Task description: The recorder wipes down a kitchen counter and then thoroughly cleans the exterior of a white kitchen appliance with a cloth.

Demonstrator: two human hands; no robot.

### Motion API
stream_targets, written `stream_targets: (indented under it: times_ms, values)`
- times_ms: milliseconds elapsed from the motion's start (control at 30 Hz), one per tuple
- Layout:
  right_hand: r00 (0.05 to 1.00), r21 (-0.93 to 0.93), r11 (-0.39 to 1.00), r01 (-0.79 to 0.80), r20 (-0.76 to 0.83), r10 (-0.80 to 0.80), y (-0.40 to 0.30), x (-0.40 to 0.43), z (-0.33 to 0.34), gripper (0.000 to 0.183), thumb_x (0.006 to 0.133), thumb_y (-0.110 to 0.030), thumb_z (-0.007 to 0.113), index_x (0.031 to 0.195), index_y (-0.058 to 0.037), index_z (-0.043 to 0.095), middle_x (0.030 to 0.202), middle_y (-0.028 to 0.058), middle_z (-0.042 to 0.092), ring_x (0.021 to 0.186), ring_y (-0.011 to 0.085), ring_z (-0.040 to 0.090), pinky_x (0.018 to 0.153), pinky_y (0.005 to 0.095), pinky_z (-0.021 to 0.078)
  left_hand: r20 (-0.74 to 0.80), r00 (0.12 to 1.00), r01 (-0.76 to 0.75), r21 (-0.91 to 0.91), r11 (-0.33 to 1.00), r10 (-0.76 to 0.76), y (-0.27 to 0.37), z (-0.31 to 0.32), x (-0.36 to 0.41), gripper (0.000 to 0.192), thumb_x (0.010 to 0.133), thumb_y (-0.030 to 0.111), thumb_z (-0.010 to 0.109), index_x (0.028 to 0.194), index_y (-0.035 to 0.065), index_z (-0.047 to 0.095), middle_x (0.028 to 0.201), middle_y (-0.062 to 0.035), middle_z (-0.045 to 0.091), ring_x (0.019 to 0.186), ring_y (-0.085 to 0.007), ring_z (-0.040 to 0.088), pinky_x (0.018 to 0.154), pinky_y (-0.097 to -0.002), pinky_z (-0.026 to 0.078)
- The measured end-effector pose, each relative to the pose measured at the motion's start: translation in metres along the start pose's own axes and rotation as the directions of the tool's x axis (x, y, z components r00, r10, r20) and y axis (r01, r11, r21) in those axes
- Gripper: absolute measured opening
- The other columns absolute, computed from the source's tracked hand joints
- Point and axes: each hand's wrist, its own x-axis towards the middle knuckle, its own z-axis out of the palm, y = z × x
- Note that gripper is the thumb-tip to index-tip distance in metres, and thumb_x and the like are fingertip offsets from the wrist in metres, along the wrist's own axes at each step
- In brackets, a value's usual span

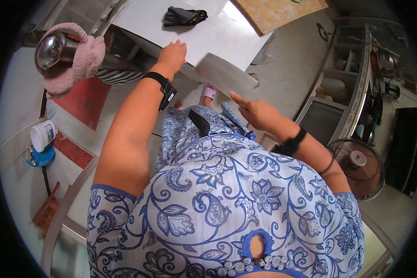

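My right hand (pixel 260 113) grips a cleaver, its index finger stretched out toward the blade. The broad metal blade (pixel 224 74) is a little blurred and spans the air before the near edge of a white tabletop (pixel 219 34). Its handle is hidden by my hand. At that same table edge is my left hand (pixel 173 55), back toward me, fingertips over the white surface; whether it holds anything is hidden. Farther in on the tabletop lies a crumpled dark grey and black glove or cloth (pixel 184 16) with yellow-green marks.
A wooden board (pixel 281 14) covers the table's far right. Pink fluffy earmuffs (pixel 87 57) hang by a metal post at left. A white bucket (pixel 43 135) stands lower left. On the right are a fan (pixel 358 160) and a counter with shelves (pixel 333 87). My feet (pixel 208 93) wear pink slippers.
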Motion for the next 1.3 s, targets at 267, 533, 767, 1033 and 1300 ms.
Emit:
stream_targets:
  times_ms: [267, 533, 767, 1033, 1300]
  values:
    - [0.997, -0.049, 0.996, 0.074, -0.016, -0.075, 0.01, -0.009, -0.008, 0.052, 0.088, -0.022, 0.049, 0.138, -0.0221, 0.036, 0.073, 0.023, 0.061, 0.064, 0.0401, 0.059, 0.059, 0.0472, 0.0463, -0.178, 0.983, -0.04, -0.483, 0.875, -0.053, -0.027, 0.014, -0.017, 0.051, 0.078, -0.002, 0.059, 0.127, 0.0031, 0.046, 0.124, -0.0193, 0.052, 0.114, -0.0329, 0.051, 0.094, -0.0377, 0.043]
    - [0.997, 0.028, 0.999, 0.018, -0.074, -0.016, -0.006, 0.023, -0.016, 0.049, 0.089, -0.02, 0.05, 0.137, -0.0232, 0.038, 0.077, 0.0231, 0.06, 0.068, 0.0384, 0.06, 0.064, 0.0429, 0.0474, -0.378, 0.872, 0.022, -0.603, 0.797, -0.311, -0.02, 0.03, -0.076, 0.043, 0.081, 0.003, 0.057, 0.124, 0.002, 0.05, 0.126, -0.0191, 0.051, 0.119, -0.0329, 0.047, 0.098, -0.037, 0.039]
    - [0.984, 0.052, 0.984, -0.17, -0.038, 0.172, 0.034, -0.078, -0.014, 0.047, 0.088, -0.023, 0.051, 0.134, -0.03, 0.041, 0.077, 0.0215, 0.062, 0.07, 0.0393, 0.061, 0.064, 0.0455, 0.0485, -0.403, 0.848, 0.046, -0.59, 0.806, -0.343, -0.038, 0.066, -0.122, 0.041, 0.082, 0.007, 0.057, 0.123, 0.0025, 0.051, 0.129, -0.0205, 0.049, 0.123, -0.0373, 0.042, 0.1, -0.0391, 0.037]
    - [0.979, 0.0, 0.979, -0.206, -0.008, 0.206, 0.048, -0.077, 0.012, 0.049, 0.09, -0.022, 0.051, 0.137, -0.0248, 0.038, 0.073, 0.0224, 0.061, 0.065, 0.0385, 0.059, 0.064, 0.0406, 0.0486, -0.24, 0.896, 0.181, -0.57, 0.801, -0.374, -0.035, 0.081, -0.153, 0.04, 0.084, 0.011, 0.058, 0.123, 0.0038, 0.053, 0.122, -0.0202, 0.05, 0.112, -0.0355, 0.049, 0.096, -0.0387, 0.039]
    - [0.97, 0.065, 0.967, -0.244, 0.029, 0.243, 0.056, -0.084, 0.02, 0.049, 0.092, -0.022, 0.048, 0.139, -0.0248, 0.035, 0.077, 0.0228, 0.062, 0.073, 0.0377, 0.061, 0.069, 0.0406, 0.0481, -0.25, 0.909, 0.124, -0.603, 0.788, -0.334, -0.004, 0.086, -0.147, 0.039, 0.084, 0.014, 0.059, 0.122, 0.0059, 0.054, 0.121, -0.0182, 0.051, 0.114, -0.0323, 0.048, 0.096, -0.0375, 0.038]
